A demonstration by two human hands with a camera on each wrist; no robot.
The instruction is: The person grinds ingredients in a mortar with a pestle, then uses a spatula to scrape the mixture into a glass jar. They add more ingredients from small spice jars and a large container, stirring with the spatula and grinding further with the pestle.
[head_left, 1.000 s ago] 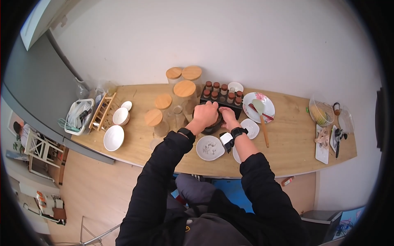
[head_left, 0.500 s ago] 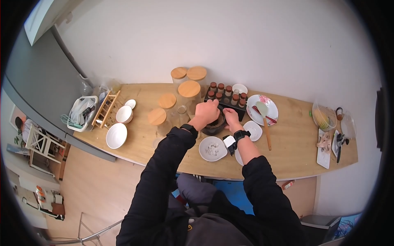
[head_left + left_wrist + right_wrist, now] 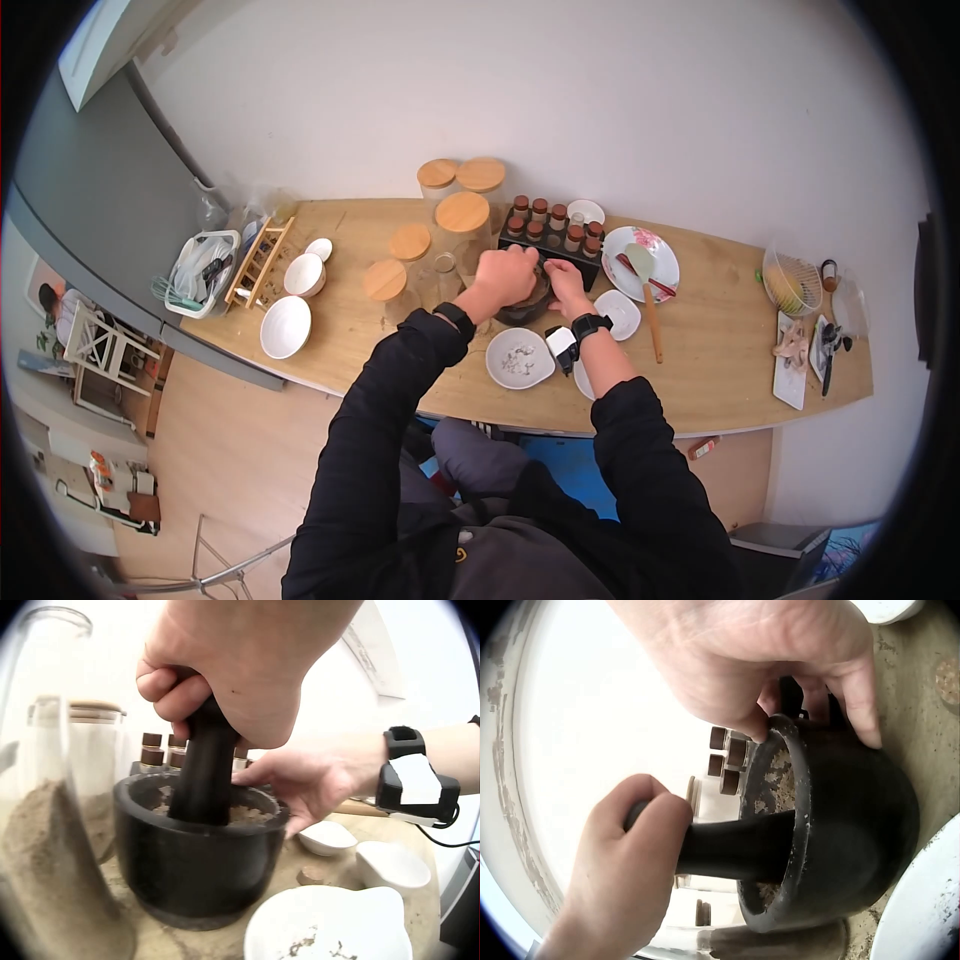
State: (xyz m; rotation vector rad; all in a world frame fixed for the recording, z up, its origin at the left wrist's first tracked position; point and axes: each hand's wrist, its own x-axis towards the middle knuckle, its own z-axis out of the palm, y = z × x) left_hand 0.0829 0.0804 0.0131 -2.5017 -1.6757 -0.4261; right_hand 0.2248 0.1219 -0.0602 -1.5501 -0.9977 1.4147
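A black stone mortar (image 3: 199, 862) stands on the wooden table, with crushed light-brown bits inside, seen in both wrist views. My left hand (image 3: 507, 277) curls round the top of the black pestle (image 3: 202, 769), whose lower end is down in the mortar. On the mortar's other side, my right hand (image 3: 566, 285) grips the rim, the thumb at its edge and the fingers against the outer wall, plain in the right wrist view (image 3: 780, 667). A white bowl (image 3: 518, 372) with small dark flakes sits just in front of the mortar.
Behind the mortar stands a black rack of brown-capped jars (image 3: 536, 233). Wooden-lidded glass jars (image 3: 463, 212) are to its left. A floral plate (image 3: 620, 273) with a spatula (image 3: 652, 315) lies to the right, beside a small white dish (image 3: 618, 316). White bowls (image 3: 286, 327) stand farther left.
The head view has shifted, so the table things sit slightly farther right in it. The left hand has stayed on the pestle and the right hand at the mortar.
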